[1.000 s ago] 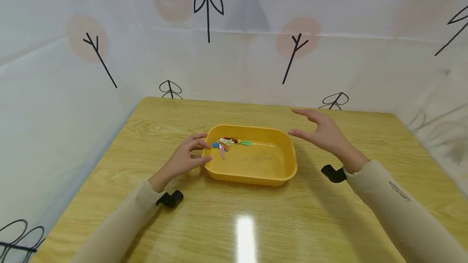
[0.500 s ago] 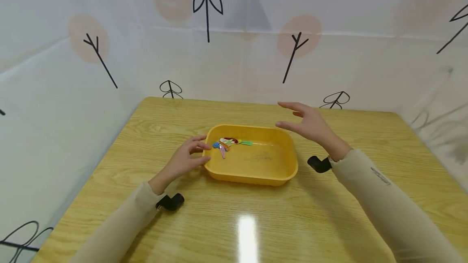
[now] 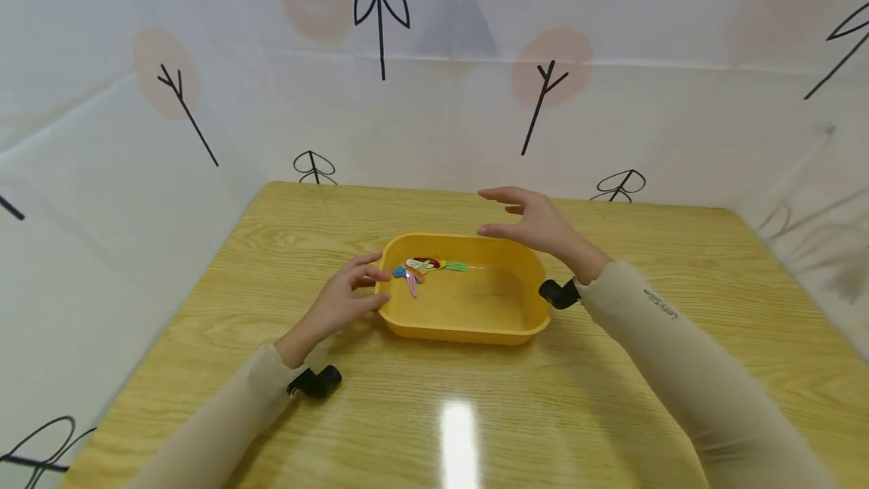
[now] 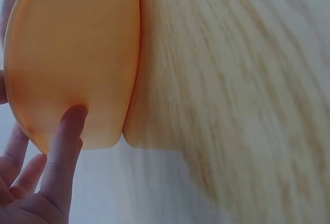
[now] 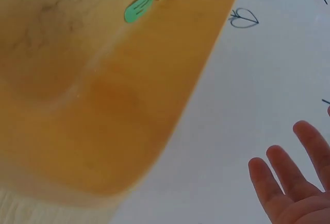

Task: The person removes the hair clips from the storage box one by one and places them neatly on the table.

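A yellow plastic basin (image 3: 468,315) sits in the middle of the table. Small snap hair clips (image 3: 424,266) in several colours lie heaped at its left inside, the green clip (image 5: 139,6) farthest right. My left hand (image 3: 337,299) holds the basin's left end, its fingers reaching over the rim. In the left wrist view the thumb (image 4: 69,136) lies against the outer wall, with the other fingers at the rim. Over the basin's back right part hangs my right hand (image 3: 532,223), thumb and fingers spread apart with nothing between them, above the level of the clips.
The wooden table (image 3: 380,413) extends on all sides of the basin. Behind it hangs a pale cloth (image 3: 441,119) with leaf drawings. Each sleeve has a black wrist mount, the left mount (image 3: 317,382) low over the table and the right mount (image 3: 560,294) near the basin's right rim.
My right hand has moved left from beyond the basin's right end to over its back right part, fingers still spread. The left hand, basin and clips stay in place.
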A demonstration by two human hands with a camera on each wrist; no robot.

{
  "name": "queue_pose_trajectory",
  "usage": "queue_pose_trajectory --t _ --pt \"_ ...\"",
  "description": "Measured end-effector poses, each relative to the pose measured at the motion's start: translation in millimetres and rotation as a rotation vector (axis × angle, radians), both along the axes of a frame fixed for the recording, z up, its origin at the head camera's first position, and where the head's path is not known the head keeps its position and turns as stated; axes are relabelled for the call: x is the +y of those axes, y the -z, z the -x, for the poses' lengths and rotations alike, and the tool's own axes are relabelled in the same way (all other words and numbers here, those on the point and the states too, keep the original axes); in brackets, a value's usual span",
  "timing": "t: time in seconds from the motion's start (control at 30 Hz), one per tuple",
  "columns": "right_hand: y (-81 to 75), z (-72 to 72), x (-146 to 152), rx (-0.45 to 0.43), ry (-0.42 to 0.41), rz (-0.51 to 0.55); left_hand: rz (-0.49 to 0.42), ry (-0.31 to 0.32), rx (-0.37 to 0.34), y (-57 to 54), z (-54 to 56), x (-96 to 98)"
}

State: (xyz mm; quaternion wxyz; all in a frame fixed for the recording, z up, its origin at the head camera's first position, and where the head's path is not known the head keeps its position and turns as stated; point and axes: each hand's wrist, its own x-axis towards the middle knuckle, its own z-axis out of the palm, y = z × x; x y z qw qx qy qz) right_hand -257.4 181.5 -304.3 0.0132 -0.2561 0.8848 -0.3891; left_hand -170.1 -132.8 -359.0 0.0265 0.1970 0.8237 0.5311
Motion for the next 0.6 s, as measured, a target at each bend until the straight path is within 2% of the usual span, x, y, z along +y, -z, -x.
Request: queue_pose_trajectory --t 0.37,0.6 --pt "12.5 6.4 -22 -0.038 -0.095 0.047 -0.028 -0.005 -0.026 1.0 -0.3 1.6" --pt "22.8 8.3 -34 -0.048 -0.181 0.073 -0.023 -0.006 -0.018 -0.5 -1.4 2.6"
